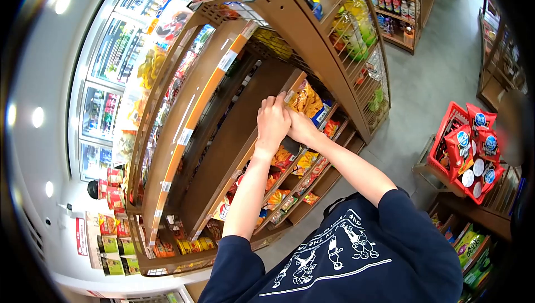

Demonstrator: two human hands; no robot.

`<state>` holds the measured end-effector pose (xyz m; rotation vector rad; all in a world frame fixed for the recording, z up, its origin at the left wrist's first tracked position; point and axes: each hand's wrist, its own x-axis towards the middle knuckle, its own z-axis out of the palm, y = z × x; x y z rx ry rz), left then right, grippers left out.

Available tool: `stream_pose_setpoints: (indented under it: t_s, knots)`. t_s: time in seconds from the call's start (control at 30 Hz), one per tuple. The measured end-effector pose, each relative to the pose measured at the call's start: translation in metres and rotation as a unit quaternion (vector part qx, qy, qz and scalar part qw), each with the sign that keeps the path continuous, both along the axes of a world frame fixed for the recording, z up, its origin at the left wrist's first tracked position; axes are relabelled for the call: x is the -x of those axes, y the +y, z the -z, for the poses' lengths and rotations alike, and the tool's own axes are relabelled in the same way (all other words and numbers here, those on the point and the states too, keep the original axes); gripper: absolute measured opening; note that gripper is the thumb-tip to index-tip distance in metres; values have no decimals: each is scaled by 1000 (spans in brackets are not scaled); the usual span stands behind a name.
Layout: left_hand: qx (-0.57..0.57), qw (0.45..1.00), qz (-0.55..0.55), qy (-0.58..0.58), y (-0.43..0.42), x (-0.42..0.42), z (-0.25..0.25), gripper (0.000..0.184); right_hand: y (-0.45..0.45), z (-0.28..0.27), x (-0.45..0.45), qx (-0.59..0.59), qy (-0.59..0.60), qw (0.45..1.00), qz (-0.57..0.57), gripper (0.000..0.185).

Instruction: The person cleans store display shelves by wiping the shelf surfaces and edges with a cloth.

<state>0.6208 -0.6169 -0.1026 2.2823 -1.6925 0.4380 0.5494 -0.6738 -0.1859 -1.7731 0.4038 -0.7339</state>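
My left hand (272, 119) is at the front edge of a brown shelf (239, 108), its fingers curled and closed near the price rail (291, 94). Beside it and partly overlapped by it, my right hand (302, 128) is bent inward; its fingertips are hidden, and whatever either hand grips cannot be made out. A small dark object (291, 146) shows just below my hands. Orange snack bags (306, 101) stand close to my right hand. More bagged snacks (283, 157) fill the lower tiers under my forearms.
On the right, a red basket (436, 146) holds red snack bags (460, 146) and white-lidded tubs (478, 166). A wire-sided end rack (356, 46) rises beyond the shelf. Glass-door coolers (111, 52) line the left wall. Grey floor (440, 52) runs between the racks.
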Motion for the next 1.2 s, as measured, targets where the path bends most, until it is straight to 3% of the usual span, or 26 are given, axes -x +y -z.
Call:
stream_pose_setpoints:
  t_s: [0.07, 0.23, 0.4, 0.53, 0.6, 0.67, 0.73, 0.87, 1.0, 1.07, 1.13, 1.2]
  knots:
    - [15, 999, 20, -22, 0, -2, 3, 37, -2, 2, -1, -28, 9, 999, -19, 40]
    - [-3, 999, 1, 54, -3, -5, -6, 30, -9, 3, 2, -97, 12, 994, 57, 25]
    - [-7, 998, -16, 64, -6, -3, -7, 30, -32, -2, 4, -157, 5, 980, 119, 29]
    - [-11, 998, -14, 65, -7, 2, -11, 27, -27, 5, -1, -82, -32, 990, 112, 27]
    - [-7, 998, -18, 60, -8, 2, -10, 27, -33, 5, 0, -72, 7, 993, 89, 29]
    - [7, 998, -21, 50, -9, 3, -6, 28, -46, 2, 3, -124, 23, 989, 81, 29]
    - [21, 998, -29, 45, -9, 7, -7, 30, -52, 3, 2, -123, 0, 972, 200, 29]
    - [25, 995, -81, -45, -10, 21, 6, 31, -58, 17, -5, -102, 19, 959, 264, 32]
    - [84, 988, -127, -18, -2, 32, 34, 51, -26, -14, 21, -94, -7, 974, 208, 30]
    - [73, 988, -107, 89, 12, 36, 32, 64, -18, -6, 39, -65, -38, 977, 198, 31]
    - [140, 983, -97, 70, 35, 39, 27, 64, -14, -1, 56, 16, -19, 981, 193, 31]
    - [187, 971, -122, 80, 66, 37, 19, 59, 0, -15, 59, 26, -76, 982, 170, 29]
